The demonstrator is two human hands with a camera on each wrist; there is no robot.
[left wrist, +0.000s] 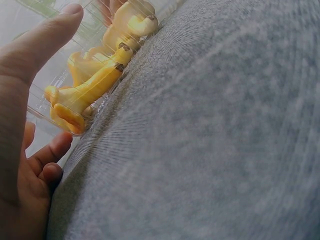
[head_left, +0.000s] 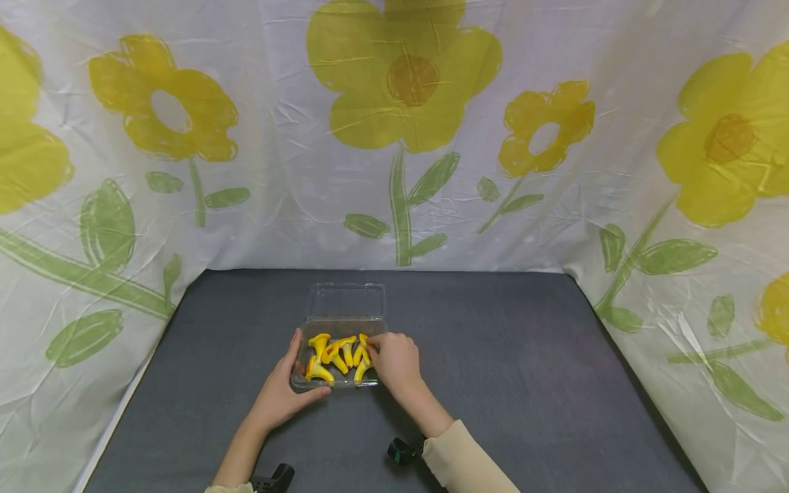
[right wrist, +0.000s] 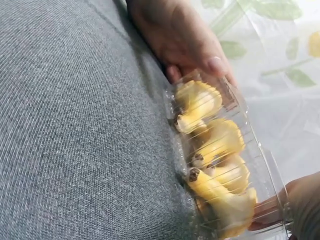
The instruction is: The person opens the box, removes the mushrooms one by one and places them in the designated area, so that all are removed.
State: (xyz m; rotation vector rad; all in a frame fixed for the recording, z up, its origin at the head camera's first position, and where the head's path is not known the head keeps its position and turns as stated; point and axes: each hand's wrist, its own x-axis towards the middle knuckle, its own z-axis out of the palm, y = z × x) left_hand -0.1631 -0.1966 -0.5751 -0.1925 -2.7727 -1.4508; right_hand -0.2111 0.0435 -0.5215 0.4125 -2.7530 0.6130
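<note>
In the head view, one clear plastic box (head_left: 345, 326) holds six yellow mushrooms (head_left: 348, 355), as far as the overlaps let them be counted, and its one clear lid (head_left: 348, 301) stands raised at the box's far side. One left hand (head_left: 280, 394) is spread around the box's near left corner, fingers against the left wall, thumb along the near wall. One right hand (head_left: 397, 363) reaches over the box's right edge, pinching the upper right mushroom (head_left: 359, 352). Nearer than the box are two black wrist devices (head_left: 403, 452) and two pale sleeves (head_left: 471, 455). A dark gray worktop (head_left: 524, 356) spreads around the box; beyond it and to both sides hangs a white cloth (head_left: 296, 205) with six yellow flowers (head_left: 403, 123), some cut by the frame. In the left wrist view, the left thumb (left wrist: 47, 37) stretches along the box wall; the mushrooms behind overlap too much to count. In the right wrist view, at least four mushrooms show through the box's clear wall, with a fingertip of the right hand behind it, against the nearest one.
</note>
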